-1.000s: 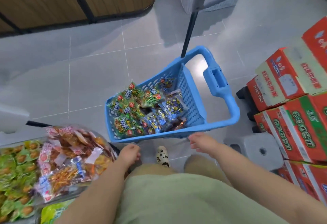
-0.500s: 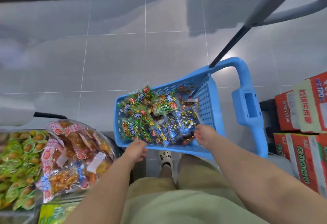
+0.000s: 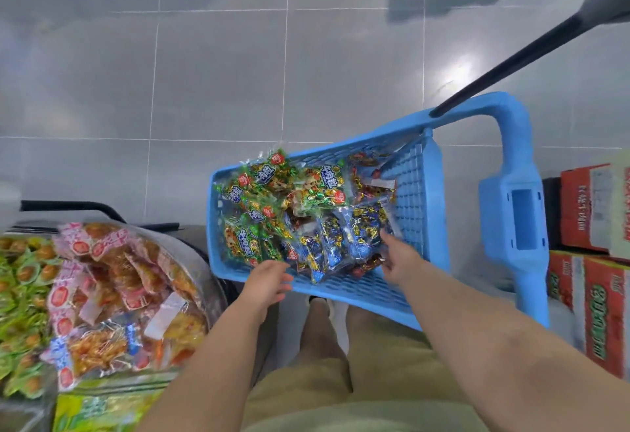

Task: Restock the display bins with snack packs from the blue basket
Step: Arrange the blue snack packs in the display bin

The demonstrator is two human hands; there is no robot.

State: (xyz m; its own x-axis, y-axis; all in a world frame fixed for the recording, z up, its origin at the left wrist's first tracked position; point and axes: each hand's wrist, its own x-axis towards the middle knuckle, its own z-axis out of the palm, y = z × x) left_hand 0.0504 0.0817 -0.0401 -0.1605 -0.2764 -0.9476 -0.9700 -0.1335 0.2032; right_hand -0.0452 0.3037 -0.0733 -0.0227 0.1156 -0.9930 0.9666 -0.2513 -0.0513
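Hands: left hand (image 3: 269, 281), fingers loose, at the near rim of the blue basket (image 3: 358, 290); right hand (image 3: 397, 257), fingers spread, reaching onto blue snack packs (image 3: 344, 240) inside (green packs (image 3: 259, 193) alongside). Basket on tiled floor (image 3: 204, 90), beside display bin (image 3: 214, 281).

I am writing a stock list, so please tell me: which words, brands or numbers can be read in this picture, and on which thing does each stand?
No text is clear enough to quote.
Green packs in the blue basket: big white characters, too blurred to read.
Blue packs: print too small.
Red boxes: sideways characters, blurred.
Bin packs: round red labels, unreadable.
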